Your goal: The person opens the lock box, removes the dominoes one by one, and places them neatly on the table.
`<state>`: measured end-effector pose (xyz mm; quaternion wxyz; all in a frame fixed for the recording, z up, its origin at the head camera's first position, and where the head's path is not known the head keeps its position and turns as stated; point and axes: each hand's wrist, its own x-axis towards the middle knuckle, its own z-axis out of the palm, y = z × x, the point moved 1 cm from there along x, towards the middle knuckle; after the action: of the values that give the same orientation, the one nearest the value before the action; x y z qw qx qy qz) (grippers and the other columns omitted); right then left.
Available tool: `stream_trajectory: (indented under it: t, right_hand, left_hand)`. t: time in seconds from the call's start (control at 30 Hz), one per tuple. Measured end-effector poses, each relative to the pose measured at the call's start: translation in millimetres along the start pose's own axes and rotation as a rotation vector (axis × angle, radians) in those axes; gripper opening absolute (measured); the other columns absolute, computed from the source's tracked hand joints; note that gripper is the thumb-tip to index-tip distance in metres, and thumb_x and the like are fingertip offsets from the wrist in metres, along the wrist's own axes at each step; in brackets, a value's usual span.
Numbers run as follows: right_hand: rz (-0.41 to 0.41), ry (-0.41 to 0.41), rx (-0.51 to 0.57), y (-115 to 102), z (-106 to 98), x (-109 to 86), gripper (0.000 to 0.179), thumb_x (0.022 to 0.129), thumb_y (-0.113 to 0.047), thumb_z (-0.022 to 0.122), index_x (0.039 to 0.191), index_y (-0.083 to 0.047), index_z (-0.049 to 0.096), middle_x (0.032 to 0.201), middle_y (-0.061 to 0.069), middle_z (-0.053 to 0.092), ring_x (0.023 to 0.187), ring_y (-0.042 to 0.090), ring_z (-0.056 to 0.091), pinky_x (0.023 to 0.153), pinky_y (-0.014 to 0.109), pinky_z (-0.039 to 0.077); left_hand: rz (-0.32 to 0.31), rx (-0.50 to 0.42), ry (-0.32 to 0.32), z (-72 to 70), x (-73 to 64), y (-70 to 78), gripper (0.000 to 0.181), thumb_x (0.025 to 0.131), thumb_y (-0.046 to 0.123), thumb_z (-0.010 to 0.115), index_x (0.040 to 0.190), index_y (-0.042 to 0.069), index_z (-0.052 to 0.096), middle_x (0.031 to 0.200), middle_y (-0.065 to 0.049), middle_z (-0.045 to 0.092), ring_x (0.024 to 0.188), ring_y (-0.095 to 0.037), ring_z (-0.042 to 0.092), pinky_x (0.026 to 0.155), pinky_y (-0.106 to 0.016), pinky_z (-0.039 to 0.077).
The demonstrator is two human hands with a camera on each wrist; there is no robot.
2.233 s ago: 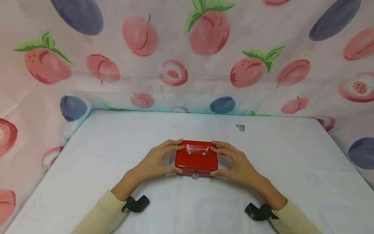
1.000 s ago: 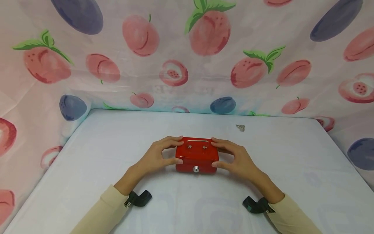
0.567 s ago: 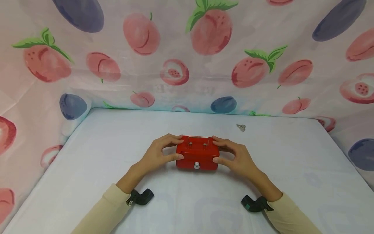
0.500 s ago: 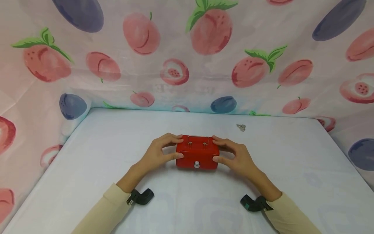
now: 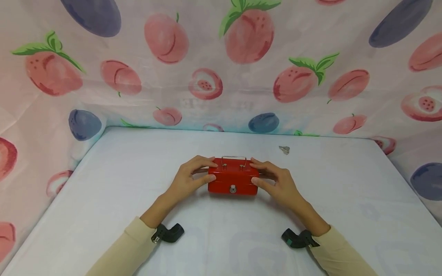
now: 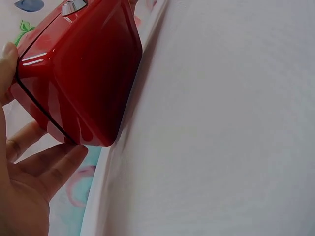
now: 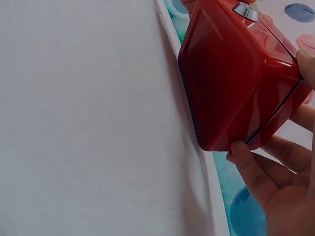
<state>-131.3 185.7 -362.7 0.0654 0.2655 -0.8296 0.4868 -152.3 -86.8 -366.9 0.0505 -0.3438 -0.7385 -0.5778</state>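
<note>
A red metal cash box [image 5: 224,184] is held between my two hands in the middle of the white table. Its front, with a round silver lock [image 5: 233,189], faces me, and the lid is down. On top, a thin wire handle [image 5: 233,156] stands up. My left hand [image 5: 188,177] grips the left end, thumb at the front and fingers toward the back. The right hand [image 5: 280,182] holds the other end the same way. The left wrist view shows fingertips [image 6: 78,151] at the box's lower corner. From the right wrist, fingers [image 7: 253,172] likewise touch the seam corner.
Small keys [image 5: 284,150] lie behind the box to the right on the white tablecloth [image 5: 221,237]. A fruit-print curtain [image 5: 221,50] hangs along the back and sides. Black wrist cameras [image 5: 169,233] are strapped to both forearms.
Both hands have tilted the cash box so its front and lock turn toward me, moving it slightly away. The wire handle now stands up above the lid. The keys stay put.
</note>
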Motion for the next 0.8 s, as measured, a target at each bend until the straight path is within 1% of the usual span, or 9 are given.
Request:
stream_trajectory:
  t: [0.17,0.3,0.5,0.6,0.73,0.8]
  right_hand:
    - [-0.029,0.003,-0.013,-1,0,-0.4,0.038,0.083,0.006,0.067,0.121,0.005,0.061,0.130,0.022,0.055,0.110,0.032,0.060,0.083,0.047,0.053]
    - [-0.047,-0.023,-0.018,1,0,-1.4,0.040,0.084,0.006,0.066,0.123,0.006,0.059,0.133,0.025,0.051,0.114,0.032,0.057,0.085,0.047,0.052]
    - [-0.095,-0.067,0.012,27,0,-4.6,0.047,0.084,0.009,0.066,0.129,0.000,0.057,0.141,0.017,0.047,0.124,0.028,0.050,0.090,0.039,0.051]
    - [-0.114,-0.082,0.040,37,0,-5.9,0.051,0.083,0.006,0.069,0.131,-0.006,0.057,0.143,0.011,0.046,0.127,0.025,0.047,0.091,0.036,0.051]
    - [-0.159,-0.108,0.058,40,1,-6.6,0.061,0.080,0.002,0.074,0.136,-0.010,0.054,0.146,0.010,0.043,0.130,0.026,0.044,0.092,0.036,0.050]
    - [-0.187,-0.119,0.044,40,1,-6.4,0.065,0.078,0.000,0.076,0.137,-0.011,0.052,0.147,0.012,0.041,0.130,0.028,0.042,0.092,0.036,0.050]
  left_hand:
    - [-0.019,0.001,0.013,1.0,0.1,1.8,0.025,0.084,-0.007,0.066,0.109,-0.006,0.063,0.114,-0.024,0.058,0.112,-0.035,0.055,0.085,-0.053,0.052]
    - [-0.042,-0.001,0.026,1.3,0.3,3.0,0.024,0.085,-0.006,0.066,0.108,-0.006,0.063,0.114,-0.023,0.059,0.112,-0.033,0.056,0.083,-0.051,0.053]
    - [-0.061,0.009,0.038,1.6,0.4,1.0,0.024,0.085,-0.004,0.067,0.109,-0.004,0.064,0.114,-0.021,0.060,0.113,-0.033,0.056,0.084,-0.051,0.052]
    - [-0.082,0.016,0.043,2.4,-0.2,-12.2,0.025,0.086,-0.001,0.067,0.111,0.001,0.065,0.115,-0.015,0.061,0.114,-0.029,0.056,0.085,-0.047,0.053]
    - [-0.124,0.008,0.055,2.5,-0.3,-31.1,0.026,0.088,0.007,0.068,0.114,0.010,0.067,0.118,-0.005,0.062,0.115,-0.019,0.057,0.085,-0.038,0.054]
    - [-0.132,0.005,0.060,1.4,0.3,-33.8,0.025,0.089,0.011,0.068,0.114,0.012,0.067,0.119,-0.001,0.062,0.114,-0.016,0.057,0.085,-0.035,0.054]
